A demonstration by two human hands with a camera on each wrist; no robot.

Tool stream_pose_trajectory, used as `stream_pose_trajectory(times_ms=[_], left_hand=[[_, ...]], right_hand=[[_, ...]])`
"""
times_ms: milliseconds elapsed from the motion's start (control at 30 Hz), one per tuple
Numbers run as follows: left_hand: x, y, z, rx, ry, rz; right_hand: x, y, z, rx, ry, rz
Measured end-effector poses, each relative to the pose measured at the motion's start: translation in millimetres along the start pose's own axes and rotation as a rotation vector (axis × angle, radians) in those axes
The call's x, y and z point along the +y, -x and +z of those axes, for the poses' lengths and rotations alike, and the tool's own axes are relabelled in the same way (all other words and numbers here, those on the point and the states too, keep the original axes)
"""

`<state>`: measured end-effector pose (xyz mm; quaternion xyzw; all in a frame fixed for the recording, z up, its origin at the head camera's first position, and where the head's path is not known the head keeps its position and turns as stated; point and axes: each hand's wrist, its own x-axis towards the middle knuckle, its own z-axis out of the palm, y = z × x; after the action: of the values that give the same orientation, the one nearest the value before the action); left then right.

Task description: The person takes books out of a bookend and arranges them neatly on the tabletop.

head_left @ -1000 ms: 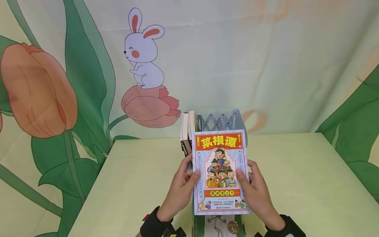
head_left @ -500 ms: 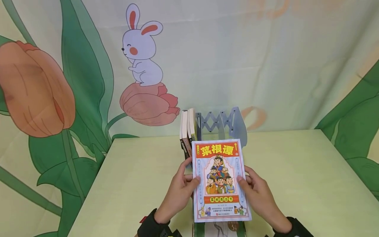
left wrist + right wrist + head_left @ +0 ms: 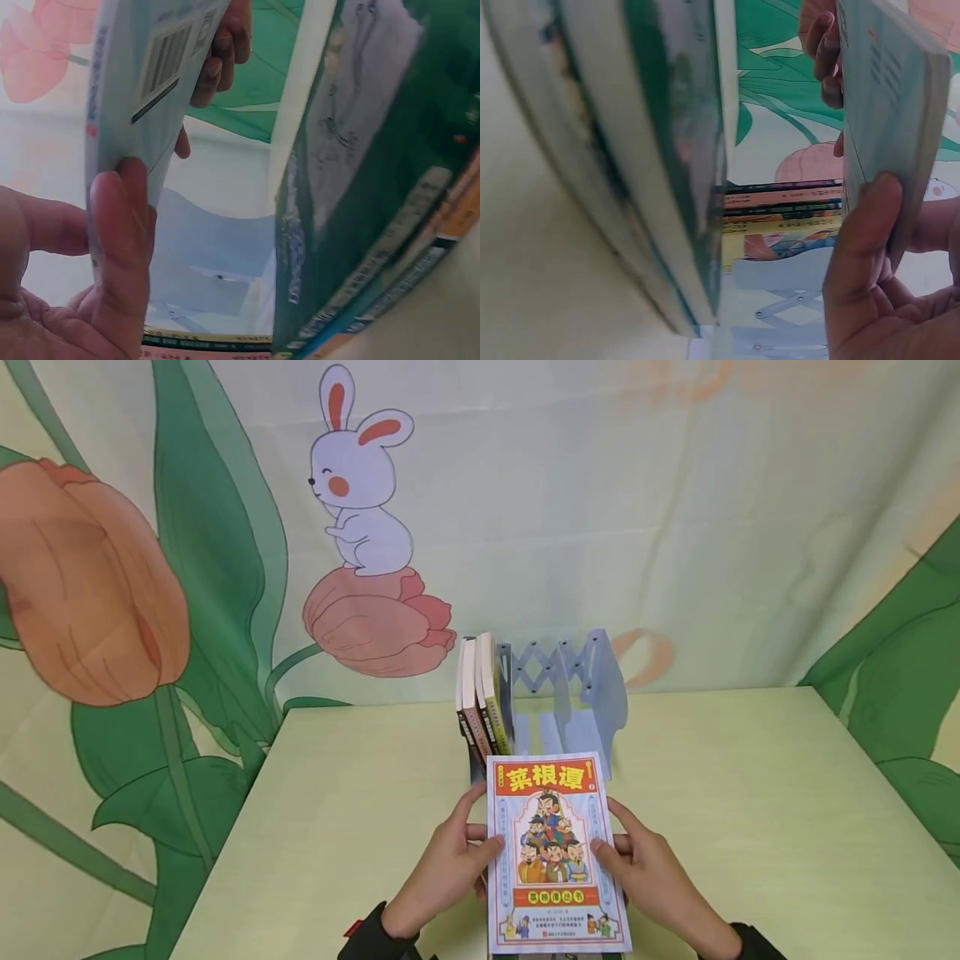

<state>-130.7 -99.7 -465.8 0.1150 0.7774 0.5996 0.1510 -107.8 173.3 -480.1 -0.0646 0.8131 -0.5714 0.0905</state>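
Note:
Between both hands is a paperback book (image 3: 555, 852) with a red title band and cartoon figures, its cover facing up. My left hand (image 3: 450, 860) grips its left edge, thumb on the cover and fingers beneath. On the opposite edge, my right hand (image 3: 645, 868) pinches it the same way. In the left wrist view the book's back (image 3: 161, 71) shows a barcode. Below the held book lies a stack of books, topped by a green-covered book (image 3: 375, 150); the head view mostly hides it.
A blue-grey expandable bookend rack (image 3: 577, 693) stands farther back on the pale green table (image 3: 750, 793). Several books (image 3: 483, 702) stand upright in its left section. A printed cloth with a rabbit (image 3: 367, 510) and tulips hangs behind.
Both hands have drawn the book toward the person and lower in the head view. More of the rack's floor now shows, and the book covers more of the stack beneath.

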Motion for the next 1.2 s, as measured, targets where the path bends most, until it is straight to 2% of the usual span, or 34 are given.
stream_pose_trajectory(times_ms=[167, 300, 667, 867, 1200], left_hand=[[-8.0, 0.8, -0.6, -0.057, -0.048, -0.034], [-15.0, 0.3, 0.4, -0.090, -0.069, -0.041], [-28.8, 1.0, 3.8, -0.099, -0.091, -0.065], [-35.8, 0.3, 5.9, -0.106, -0.072, -0.076], [-45.3, -1.0, 9.1, -0.118, -0.109, -0.090]], right_hand=[[8.3, 0.6, 1.4, -0.075, 0.060, 0.012], [11.9, 0.4, 2.0, -0.097, 0.086, 0.026], [20.9, 2.1, 5.3, -0.127, 0.098, 0.068], [26.4, 2.4, 6.2, -0.133, 0.115, 0.065], [31.5, 2.4, 8.0, -0.137, 0.137, 0.073]])
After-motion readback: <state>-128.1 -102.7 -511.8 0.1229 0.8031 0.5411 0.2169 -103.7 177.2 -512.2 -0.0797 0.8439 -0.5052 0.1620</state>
